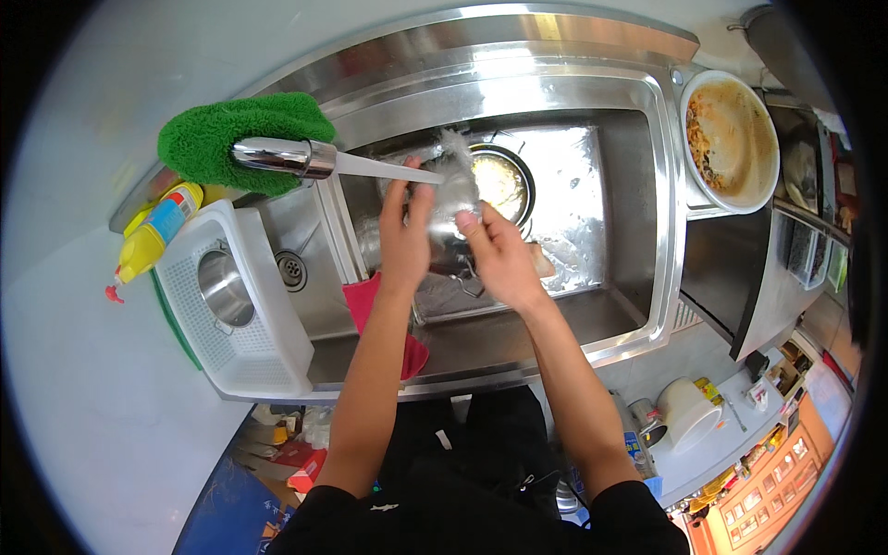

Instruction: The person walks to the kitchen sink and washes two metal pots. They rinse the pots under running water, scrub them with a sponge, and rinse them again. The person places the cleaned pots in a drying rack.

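Water streams from the chrome faucet [284, 157] onto a shiny, blurred object [454, 201] between my hands, and splashes over it. It looks like metal, but spray and motion hide its exact kind. My right hand [503, 260] grips its right side, thumb on top and fingers curled. At its left side is my left hand [406, 239], fingers extended beside the stream; whether it grips is unclear. Behind the object, a round black-rimmed pan [501, 182] with bright liquid sits in the stainless steel sink basin [628, 208]. Wire clasps [468, 283] show below the object.
A green cloth [208, 139] surrounds the faucet base. Left are a yellow squeeze bottle [156, 232] and a white plastic basket [277, 326] holding a steel container [226, 288]. A red cloth [415, 355] hangs over the front edge. Right stands a white bowl with food residue [746, 152].
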Demonstrator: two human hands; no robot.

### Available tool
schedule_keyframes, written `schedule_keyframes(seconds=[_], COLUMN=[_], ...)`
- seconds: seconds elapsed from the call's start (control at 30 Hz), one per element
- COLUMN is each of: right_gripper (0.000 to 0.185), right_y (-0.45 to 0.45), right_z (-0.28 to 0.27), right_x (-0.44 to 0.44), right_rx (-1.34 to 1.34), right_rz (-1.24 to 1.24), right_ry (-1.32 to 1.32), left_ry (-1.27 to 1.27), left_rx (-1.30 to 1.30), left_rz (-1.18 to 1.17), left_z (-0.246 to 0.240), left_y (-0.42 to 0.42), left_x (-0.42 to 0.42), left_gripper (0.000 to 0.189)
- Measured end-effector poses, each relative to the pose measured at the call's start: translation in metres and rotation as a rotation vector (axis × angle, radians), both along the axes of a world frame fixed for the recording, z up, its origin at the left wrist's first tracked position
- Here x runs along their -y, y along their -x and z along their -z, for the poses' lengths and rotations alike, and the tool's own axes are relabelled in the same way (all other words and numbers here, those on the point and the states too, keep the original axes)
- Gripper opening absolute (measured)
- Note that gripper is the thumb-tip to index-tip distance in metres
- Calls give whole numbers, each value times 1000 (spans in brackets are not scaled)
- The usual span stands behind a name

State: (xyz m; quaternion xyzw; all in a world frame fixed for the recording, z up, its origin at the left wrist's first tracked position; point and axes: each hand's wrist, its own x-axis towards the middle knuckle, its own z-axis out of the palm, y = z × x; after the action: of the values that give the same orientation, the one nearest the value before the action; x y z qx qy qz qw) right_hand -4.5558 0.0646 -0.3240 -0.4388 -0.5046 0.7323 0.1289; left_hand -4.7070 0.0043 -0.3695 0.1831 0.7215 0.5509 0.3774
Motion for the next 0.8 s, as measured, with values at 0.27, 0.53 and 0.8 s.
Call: schedule_keyframes(seconds=[0.27, 0.53, 0.8], right_gripper=[20, 17, 76], right_y=[15, -43, -98], right_z=[-24, -52, -60], right_x=[9, 4, 6], right_rx=[243, 318, 347], right_rz=[-481, -983, -72], right_ry=[-643, -1024, -1043], left_ry=[-58, 345, 155], left_rx=[540, 343, 383], left_rz=[-369, 205, -224], left_z=[-39, -21, -22], left_y=[-20, 27, -58], left_x=[5, 16, 23], left_gripper=[52, 43, 64])
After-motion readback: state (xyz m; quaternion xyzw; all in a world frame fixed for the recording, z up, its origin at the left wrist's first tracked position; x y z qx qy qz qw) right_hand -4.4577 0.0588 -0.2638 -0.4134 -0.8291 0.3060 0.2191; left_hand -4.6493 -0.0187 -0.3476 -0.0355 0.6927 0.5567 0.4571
